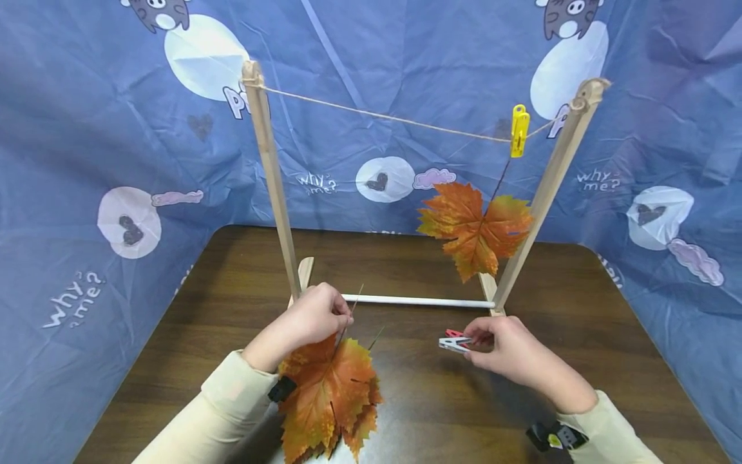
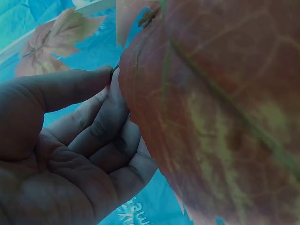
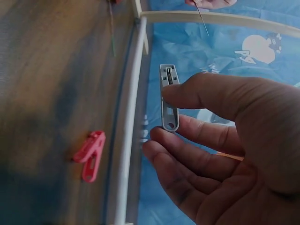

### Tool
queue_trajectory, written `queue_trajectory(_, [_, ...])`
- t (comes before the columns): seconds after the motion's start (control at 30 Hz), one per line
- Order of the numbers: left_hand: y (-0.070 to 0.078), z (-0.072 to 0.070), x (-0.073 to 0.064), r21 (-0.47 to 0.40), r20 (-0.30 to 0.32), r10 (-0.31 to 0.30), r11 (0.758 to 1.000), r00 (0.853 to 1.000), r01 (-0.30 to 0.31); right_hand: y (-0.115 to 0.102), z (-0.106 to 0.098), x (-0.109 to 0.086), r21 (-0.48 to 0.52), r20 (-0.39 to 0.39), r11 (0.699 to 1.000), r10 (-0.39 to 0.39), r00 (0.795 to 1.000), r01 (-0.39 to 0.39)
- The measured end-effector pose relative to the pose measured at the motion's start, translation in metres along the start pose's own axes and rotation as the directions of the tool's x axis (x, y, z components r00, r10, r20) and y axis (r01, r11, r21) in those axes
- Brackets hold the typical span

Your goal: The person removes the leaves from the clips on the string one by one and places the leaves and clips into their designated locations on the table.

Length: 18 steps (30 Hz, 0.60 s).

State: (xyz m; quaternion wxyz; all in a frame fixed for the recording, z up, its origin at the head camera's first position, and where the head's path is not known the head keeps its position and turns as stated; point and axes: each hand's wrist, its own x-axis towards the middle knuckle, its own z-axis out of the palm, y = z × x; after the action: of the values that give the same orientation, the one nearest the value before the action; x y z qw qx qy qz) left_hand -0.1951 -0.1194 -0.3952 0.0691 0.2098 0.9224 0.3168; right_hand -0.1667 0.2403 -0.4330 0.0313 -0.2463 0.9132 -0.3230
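Observation:
My left hand [image 1: 317, 314] pinches the thin stem of an orange artificial maple leaf [image 1: 330, 393] between thumb and fingertip. More leaves [image 1: 364, 422] show beneath that one, partly hidden by it. In the left wrist view the leaf [image 2: 225, 103] fills the right side, close to the left hand [image 2: 79, 140]. My right hand [image 1: 510, 351] holds a light grey clothespin [image 1: 454, 344] between thumb and fingers, above the table. The right wrist view shows this clothespin [image 3: 169, 101] upright in the right hand [image 3: 220, 145]. A red clothespin [image 3: 90, 154] lies on the tabletop beyond it.
A wooden frame with a left post [image 1: 271, 167] and right post [image 1: 551, 187] carries a sagging string [image 1: 382, 116]. A yellow clothespin [image 1: 519, 131] on it holds another maple leaf [image 1: 478, 227]. A white bar [image 1: 417, 301] joins the posts low over the brown table [image 1: 591, 309].

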Motion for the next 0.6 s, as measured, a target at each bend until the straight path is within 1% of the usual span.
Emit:
queue_trajectory(0.13, [-0.002,0.005,0.002,0.014,0.021,-0.024,1.000,1.000,0.023,0.005,0.006,-0.001,-0.025,0.000,1.000,-0.003,1.000,0.003])
queue_trajectory(0.27, [-0.004,0.011,0.004,-0.005,0.047,-0.027,1.000,0.999,0.027,0.008,0.014,-0.001,-0.063,-0.009,0.998,0.009,1.000,-0.009])
queue_trajectory(0.37, [-0.005,0.014,0.005,-0.009,0.061,-0.007,1.000,0.998,0.008,0.010,0.020,0.000,-0.065,-0.003,0.996,0.063,0.998,-0.064])
queue_trajectory(0.47, [-0.005,0.017,0.007,-0.005,0.076,0.006,1.000,0.997,-0.005,0.011,0.023,0.001,-0.072,0.015,0.989,0.131,0.991,-0.129])
queue_trajectory(0.6, [-0.007,0.022,0.010,0.008,0.090,0.000,1.000,0.996,0.000,0.013,0.028,0.000,-0.102,0.018,0.973,0.211,0.977,-0.208])
